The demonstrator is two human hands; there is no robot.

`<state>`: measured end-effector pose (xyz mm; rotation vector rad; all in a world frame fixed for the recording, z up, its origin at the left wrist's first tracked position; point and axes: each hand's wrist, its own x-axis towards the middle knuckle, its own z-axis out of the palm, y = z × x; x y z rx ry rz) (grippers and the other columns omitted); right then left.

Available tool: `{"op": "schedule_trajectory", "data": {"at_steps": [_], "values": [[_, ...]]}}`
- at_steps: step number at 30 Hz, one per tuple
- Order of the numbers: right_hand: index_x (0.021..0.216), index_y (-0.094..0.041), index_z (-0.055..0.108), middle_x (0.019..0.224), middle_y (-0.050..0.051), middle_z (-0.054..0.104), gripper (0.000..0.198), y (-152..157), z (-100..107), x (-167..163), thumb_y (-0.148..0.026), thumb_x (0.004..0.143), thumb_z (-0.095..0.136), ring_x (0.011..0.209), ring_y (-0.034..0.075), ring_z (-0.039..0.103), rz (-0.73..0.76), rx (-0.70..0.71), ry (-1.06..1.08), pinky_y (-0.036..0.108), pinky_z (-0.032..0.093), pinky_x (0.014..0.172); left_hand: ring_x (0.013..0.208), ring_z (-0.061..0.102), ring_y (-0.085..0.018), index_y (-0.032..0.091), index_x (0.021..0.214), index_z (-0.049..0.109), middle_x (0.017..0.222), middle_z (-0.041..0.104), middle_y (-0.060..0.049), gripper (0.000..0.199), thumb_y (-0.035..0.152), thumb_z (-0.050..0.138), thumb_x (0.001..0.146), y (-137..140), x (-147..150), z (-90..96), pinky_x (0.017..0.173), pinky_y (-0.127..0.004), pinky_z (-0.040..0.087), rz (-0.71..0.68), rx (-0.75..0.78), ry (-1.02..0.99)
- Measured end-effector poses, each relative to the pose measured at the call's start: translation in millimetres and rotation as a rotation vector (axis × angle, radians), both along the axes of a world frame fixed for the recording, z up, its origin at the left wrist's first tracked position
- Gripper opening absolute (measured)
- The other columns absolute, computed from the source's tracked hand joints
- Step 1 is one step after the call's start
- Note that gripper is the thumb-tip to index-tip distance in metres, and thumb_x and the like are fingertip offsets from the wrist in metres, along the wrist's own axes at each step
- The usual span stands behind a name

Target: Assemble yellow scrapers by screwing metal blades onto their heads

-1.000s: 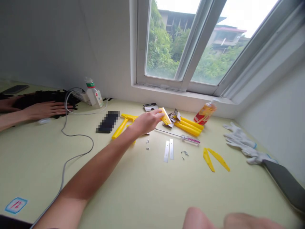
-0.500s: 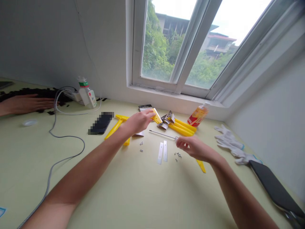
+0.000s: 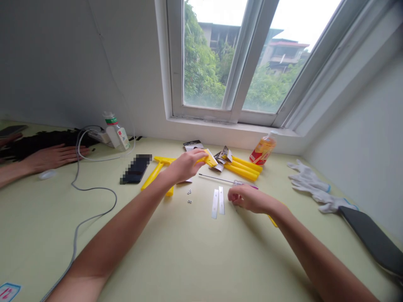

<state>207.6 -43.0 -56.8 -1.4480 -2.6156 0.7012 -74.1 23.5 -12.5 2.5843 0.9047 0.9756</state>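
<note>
My left hand (image 3: pixel 186 165) is closed round a yellow scraper head (image 3: pixel 210 159) with a pale metal blade edge, held above the table. My right hand (image 3: pixel 250 199) is low at the tabletop, fingers pinched downward over the spot where small screws lay; whatever is between the fingertips is hidden. Just beyond it lies a screwdriver (image 3: pixel 217 179), its clear handle partly behind the hand. Two flat metal blades (image 3: pixel 218 201) lie left of my right hand. Several small nuts (image 3: pixel 189 192) sit farther left. A yellow T-shaped scraper (image 3: pixel 154 174) lies beyond my left forearm.
Yellow handles (image 3: pixel 241 171) and card-wrapped blades (image 3: pixel 225 154) are piled at the back. Around them are a drink bottle (image 3: pixel 263 149), white gloves (image 3: pixel 308 182), a dark flat object (image 3: pixel 371 239), a phone (image 3: pixel 137 169) and a cable (image 3: pixel 94 188). Another person's hand (image 3: pixel 56 157) rests at far left.
My right hand has left the screwdriver, which now lies on the table, and moved down over the screws. My left hand still holds the scraper head. The view has shifted slightly.
</note>
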Motion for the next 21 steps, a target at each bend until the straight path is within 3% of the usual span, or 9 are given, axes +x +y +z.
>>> {"op": "schedule_trajectory", "data": {"at_steps": [2,4,6,9,12,14,21], "values": [[0.083,-0.024,0.065,0.083,0.001,0.069,0.017,-0.2,0.6,-0.3,-0.011,0.079,0.056,0.075,0.018,0.062,-0.032,0.017,0.010,0.029,0.047,0.066,0.104,0.062,-0.021,0.020,0.116,0.063,0.118,0.065,-0.009,0.028,0.028,0.055,0.091,-2.2,1.3,2.3,0.090,-0.035,0.052,-0.007,-0.161,-0.094],[0.086,-0.024,0.065,0.083,0.002,0.069,0.012,-1.4,5.2,-1.7,-0.017,0.082,0.057,0.074,0.018,0.062,-0.072,0.033,0.097,0.030,0.049,0.066,0.083,0.065,-0.018,0.020,0.122,0.061,0.111,0.066,-0.011,0.037,0.037,0.057,0.090,-6.5,4.3,4.8,0.067,-0.030,0.054,-0.035,-0.424,-0.204],[0.088,-0.023,0.064,0.084,0.003,0.068,0.007,-3.4,13.2,-4.6,-0.025,0.086,0.058,0.076,0.018,0.063,-0.100,0.068,0.276,0.032,0.051,0.069,0.067,0.061,-0.013,0.019,0.128,0.056,0.108,0.064,-0.013,0.048,0.045,0.058,0.088,-12.1,9.1,6.3,0.050,-0.024,0.048,-0.120,-0.695,-0.341],[0.089,-0.021,0.063,0.087,0.005,0.068,0.016,-7.8,27.8,-11.1,-0.037,0.086,0.063,0.083,0.019,0.064,-0.160,0.197,0.645,0.036,0.053,0.079,0.061,0.056,-0.009,0.021,0.128,0.053,0.108,0.061,-0.011,0.053,0.048,0.063,0.084,-21.4,19.1,5.5,0.045,-0.019,0.041,-0.300,-0.952,-0.534],[0.088,-0.021,0.061,0.086,0.005,0.067,0.020,-13.7,39.6,-19.4,-0.038,0.083,0.070,0.085,0.019,0.064,-0.255,0.335,0.965,0.038,0.053,0.081,0.061,0.054,-0.008,0.025,0.125,0.055,0.105,0.060,-0.008,0.049,0.045,0.066,0.083,-30.9,29.5,3.6,0.044,-0.018,0.038,-0.414,-1.100,-0.628],[0.088,-0.022,0.060,0.085,0.004,0.067,0.018,-17.8,43.7,-24.8,-0.034,0.082,0.072,0.084,0.019,0.064,-0.283,0.381,1.055,0.037,0.053,0.079,0.061,0.053,-0.007,0.025,0.124,0.056,0.107,0.060,-0.008,0.046,0.043,0.066,0.083,-37.1,35.1,3.4,0.044,-0.017,0.038,-0.459,-1.164,-0.663],[0.089,-0.024,0.062,0.089,0.003,0.068,0.007,-23.2,36.0,-35.7,-0.026,0.086,0.068,0.087,0.019,0.063,-0.317,0.537,1.017,0.037,0.051,0.084,0.062,0.052,-0.008,0.023,0.122,0.058,0.105,0.058,-0.010,0.040,0.038,0.064,0.086,-50.3,42.1,8.1,0.042,-0.016,0.035,-0.556,-1.223,-0.699]]}}
